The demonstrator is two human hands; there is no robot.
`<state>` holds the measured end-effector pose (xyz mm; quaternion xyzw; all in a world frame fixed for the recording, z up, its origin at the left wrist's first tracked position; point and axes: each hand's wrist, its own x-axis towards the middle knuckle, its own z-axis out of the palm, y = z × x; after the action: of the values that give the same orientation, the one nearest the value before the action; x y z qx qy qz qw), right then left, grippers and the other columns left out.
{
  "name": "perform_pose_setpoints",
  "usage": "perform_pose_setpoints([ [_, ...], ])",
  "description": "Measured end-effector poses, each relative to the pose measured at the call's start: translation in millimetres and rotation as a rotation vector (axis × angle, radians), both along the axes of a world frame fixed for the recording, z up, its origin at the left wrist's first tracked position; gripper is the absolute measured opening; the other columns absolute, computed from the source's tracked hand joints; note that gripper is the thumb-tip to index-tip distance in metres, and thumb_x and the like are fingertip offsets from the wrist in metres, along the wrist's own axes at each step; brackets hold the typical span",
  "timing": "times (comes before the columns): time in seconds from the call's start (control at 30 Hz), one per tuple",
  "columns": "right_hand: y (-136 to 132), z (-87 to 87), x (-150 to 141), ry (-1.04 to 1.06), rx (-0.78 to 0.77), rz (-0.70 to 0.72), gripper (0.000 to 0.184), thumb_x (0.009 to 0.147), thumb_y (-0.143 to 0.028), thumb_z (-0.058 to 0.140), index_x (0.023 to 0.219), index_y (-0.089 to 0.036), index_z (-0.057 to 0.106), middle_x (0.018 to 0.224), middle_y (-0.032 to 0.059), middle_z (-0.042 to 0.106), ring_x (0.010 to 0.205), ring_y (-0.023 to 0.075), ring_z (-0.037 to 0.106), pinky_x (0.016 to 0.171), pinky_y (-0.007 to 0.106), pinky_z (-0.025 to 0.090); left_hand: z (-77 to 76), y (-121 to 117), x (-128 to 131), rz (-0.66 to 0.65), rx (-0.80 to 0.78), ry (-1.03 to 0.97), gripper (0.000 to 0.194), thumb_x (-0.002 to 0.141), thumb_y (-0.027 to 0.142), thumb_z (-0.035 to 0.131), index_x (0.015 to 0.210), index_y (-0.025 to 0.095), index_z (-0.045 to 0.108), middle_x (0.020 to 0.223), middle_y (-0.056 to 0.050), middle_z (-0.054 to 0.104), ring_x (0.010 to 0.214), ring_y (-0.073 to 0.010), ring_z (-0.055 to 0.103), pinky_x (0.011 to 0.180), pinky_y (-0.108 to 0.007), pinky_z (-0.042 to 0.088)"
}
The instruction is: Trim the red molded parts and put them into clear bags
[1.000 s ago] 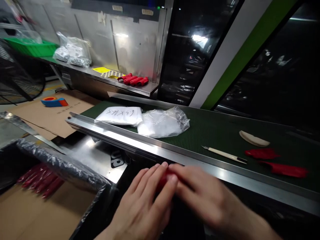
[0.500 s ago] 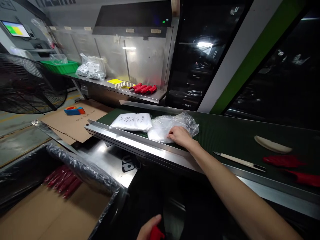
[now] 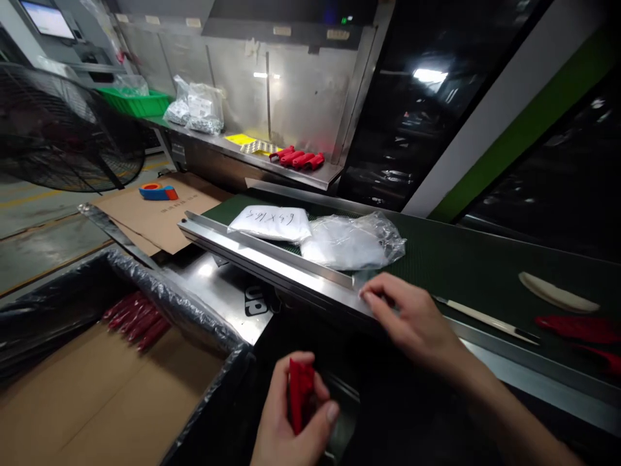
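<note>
My left hand (image 3: 286, 421) is low in the middle, closed around a red plastic part (image 3: 299, 396) held upright. My right hand (image 3: 412, 317) rests at the steel rail (image 3: 272, 259) of the green conveyor belt (image 3: 460, 259). Its thumb and fingers are pinched together; what they pinch I cannot make out. Just beyond it on the belt lie a crumpled clear plastic bag pile (image 3: 352, 243) and a white packet with handwriting (image 3: 272, 223).
On the belt to the right lie a slim knife (image 3: 485, 317), a cream part (image 3: 557, 294) and red parts (image 3: 577, 327). At the left is a black-lined carton (image 3: 160, 298) with red parts (image 3: 138, 317) inside. Behind are a shelf with red parts (image 3: 298, 157), a tape dispenser (image 3: 158, 191) and a fan (image 3: 58, 129).
My right hand reached to the clear bag pile, then drew back to the rail, pinched. My left hand, first beside the right on the red part, dropped low and now lifts it.
</note>
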<state>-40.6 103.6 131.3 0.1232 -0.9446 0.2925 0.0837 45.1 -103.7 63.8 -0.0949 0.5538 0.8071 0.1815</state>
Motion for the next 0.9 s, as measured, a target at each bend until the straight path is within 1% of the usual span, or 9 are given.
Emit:
perform_pose_setpoints([
  [0.1, -23.5, -8.9, 61.2, -0.007, -0.210, 0.133, 0.013, 0.098, -0.021, 0.046, 0.097, -0.023, 0.059, 0.092, -0.0001, 0.062, 0.084, 0.0092, 0.060, 0.072, 0.020, 0.049, 15.0, 11.5, -8.9, -0.016, 0.051, 0.026, 0.055, 0.075, 0.037, 0.079, 0.117, 0.027, 0.045, 0.093, 0.001, 0.058, 0.061, -0.0062, 0.052, 0.055, -0.020, 0.042],
  [0.2, -36.2, -26.2, 98.2, -0.048, -0.339, 0.131, 0.014, 0.097, -0.014, 0.048, 0.101, -0.023, 0.058, 0.095, 0.0002, 0.062, 0.086, 0.0082, 0.061, 0.075, 0.018, 0.050, 15.8, 17.6, -7.2, -0.096, 0.110, 0.006, 0.054, 0.075, 0.034, 0.079, 0.116, 0.025, 0.045, 0.090, 0.002, 0.057, 0.061, -0.0056, 0.052, 0.053, -0.018, 0.044],
  [0.37, -36.8, -54.5, 122.2, -0.051, -0.252, 0.076, 0.013, 0.097, -0.013, 0.046, 0.099, -0.022, 0.055, 0.091, 0.0004, 0.060, 0.081, 0.0085, 0.059, 0.073, 0.021, 0.049, 8.2, 19.4, 4.8, -0.178, 0.063, -0.162, 0.058, 0.073, 0.031, 0.081, 0.116, 0.022, 0.044, 0.087, 0.003, 0.055, 0.054, -0.0045, 0.051, 0.047, -0.017, 0.041],
  [0.47, -35.0, -63.3, 129.8, -0.024, -0.193, 0.032, 0.011, 0.097, -0.014, 0.045, 0.097, -0.021, 0.054, 0.088, 0.0008, 0.058, 0.078, 0.0098, 0.057, 0.071, 0.023, 0.047, 2.3, 21.7, 7.6, -0.203, -0.002, -0.148, 0.051, 0.077, 0.028, 0.075, 0.117, 0.022, 0.044, 0.084, 0.003, 0.054, 0.054, -0.0047, 0.050, 0.048, -0.017, 0.041],
  [0.53, -33.0, -65.7, 133.8, 0.001, -0.199, -0.081, 0.009, 0.097, -0.017, 0.047, 0.094, -0.021, 0.054, 0.085, 0.0001, 0.057, 0.075, 0.0094, 0.057, 0.068, 0.022, 0.047, -3.9, 23.7, 7.1, -0.210, -0.068, -0.099, 0.044, 0.082, 0.027, 0.069, 0.118, 0.023, 0.045, 0.084, 0.003, 0.054, 0.056, -0.0055, 0.050, 0.050, -0.018, 0.043],
  [0.63, -28.7, -66.8, 138.0, 0.006, -0.214, -0.249, 0.011, 0.097, -0.022, 0.049, 0.088, -0.022, 0.055, 0.081, -0.0010, 0.057, 0.069, 0.0087, 0.055, 0.060, 0.019, 0.046, -15.3, 25.7, 4.3, -0.224, -0.255, 0.020, 0.040, 0.084, 0.023, 0.064, 0.119, 0.026, 0.046, 0.086, 0.003, 0.056, 0.066, -0.0076, 0.053, 0.060, -0.020, 0.047],
  [0.7, -26.2, -66.5, 139.5, 0.002, -0.219, -0.308, 0.008, 0.097, -0.027, 0.051, 0.094, -0.023, 0.057, 0.085, -0.0002, 0.059, 0.072, 0.0096, 0.057, 0.062, 0.020, 0.048, -22.0, 25.9, 2.7, -0.262, -0.425, 0.164, 0.042, 0.085, 0.020, 0.061, 0.123, 0.028, 0.044, 0.087, 0.003, 0.058, 0.072, -0.0098, 0.056, 0.068, -0.023, 0.049],
  [0.83, -25.0, -60.8, 138.0, -0.099, -0.270, -0.275, 0.027, 0.093, -0.040, 0.059, 0.117, -0.029, 0.057, 0.094, -0.0015, 0.060, 0.077, 0.0101, 0.059, 0.066, 0.019, 0.053, -29.4, 25.2, 5.6, -0.409, -0.772, 0.697, 0.060, 0.087, 0.016, 0.053, 0.140, 0.032, 0.030, 0.101, -0.003, 0.062, 0.083, -0.0183, 0.062, 0.072, -0.033, 0.053],
  [0.9, -25.4, -55.4, 136.7, -0.163, -0.338, -0.196, 0.020, 0.094, -0.038, 0.059, 0.114, -0.033, 0.059, 0.092, -0.0046, 0.062, 0.077, 0.0082, 0.061, 0.064, 0.016, 0.052, -31.4, 24.9, 8.3, -0.485, -0.857, 0.881, 0.064, 0.089, 0.014, 0.046, 0.146, 0.032, 0.023, 0.105, -0.007, 0.061, 0.087, -0.0219, 0.062, 0.071, -0.036, 0.053],
])
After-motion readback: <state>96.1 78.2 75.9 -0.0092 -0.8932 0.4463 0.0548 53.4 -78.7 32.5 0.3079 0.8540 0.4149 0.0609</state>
